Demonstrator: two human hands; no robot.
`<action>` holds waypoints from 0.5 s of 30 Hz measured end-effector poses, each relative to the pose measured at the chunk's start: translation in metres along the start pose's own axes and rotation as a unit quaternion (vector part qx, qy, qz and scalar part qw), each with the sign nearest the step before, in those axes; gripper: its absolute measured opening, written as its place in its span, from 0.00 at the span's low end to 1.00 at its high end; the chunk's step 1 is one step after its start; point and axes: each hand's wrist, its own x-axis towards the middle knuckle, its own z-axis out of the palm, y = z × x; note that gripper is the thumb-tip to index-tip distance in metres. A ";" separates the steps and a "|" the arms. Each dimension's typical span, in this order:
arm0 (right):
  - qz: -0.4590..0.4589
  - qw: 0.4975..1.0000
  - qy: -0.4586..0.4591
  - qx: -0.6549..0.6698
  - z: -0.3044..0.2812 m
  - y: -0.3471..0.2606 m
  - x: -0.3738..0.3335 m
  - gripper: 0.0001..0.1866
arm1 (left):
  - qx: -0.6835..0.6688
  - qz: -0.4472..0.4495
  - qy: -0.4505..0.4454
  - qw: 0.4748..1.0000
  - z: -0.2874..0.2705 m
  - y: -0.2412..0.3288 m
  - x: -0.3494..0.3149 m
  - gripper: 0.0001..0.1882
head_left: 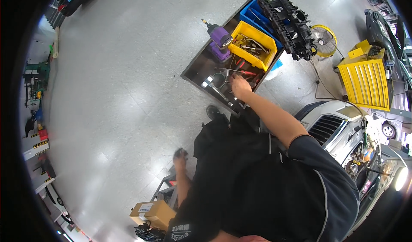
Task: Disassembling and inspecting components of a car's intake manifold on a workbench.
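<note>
My right hand (241, 87) reaches into the dark tool cart (195, 72), fingers bent down among loose tools. What its fingertips hold, if anything, is hidden. Beside them lie a round metal dish (220, 80) and red-handled pliers (246, 72). A long chrome ratchet-like tool (218, 91) rests at the cart's near side. Low on my left, away from the cart, hangs my left hand (180, 158), closed around a small dark thing too blurred to name.
On the cart are a purple cordless power tool (219, 38), a yellow bin (257, 58) of metal parts, a blue bin (253, 16) and a black engine manifold (289, 25). Further right stand a yellow fan (324, 40), a yellow drawer cabinet (365, 85) and a car (330, 126). A cardboard box (156, 214) sits lower left.
</note>
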 end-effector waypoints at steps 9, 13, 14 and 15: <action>0.036 0.948 0.268 0.165 -0.071 0.062 -0.021 0.11 | -0.040 -0.020 0.087 0.995 0.021 0.050 -0.030 0.24; 0.035 0.950 0.268 0.157 -0.083 0.145 0.015 0.09 | -0.069 -0.102 0.109 0.986 0.032 -0.044 -0.092 0.21; 0.025 0.955 0.256 0.150 -0.086 0.154 0.024 0.09 | -0.046 -0.104 0.116 0.987 0.048 -0.045 -0.102 0.21; 0.023 0.955 0.249 0.157 -0.087 0.163 0.033 0.09 | -0.020 -0.103 0.122 0.987 0.056 -0.046 -0.108 0.21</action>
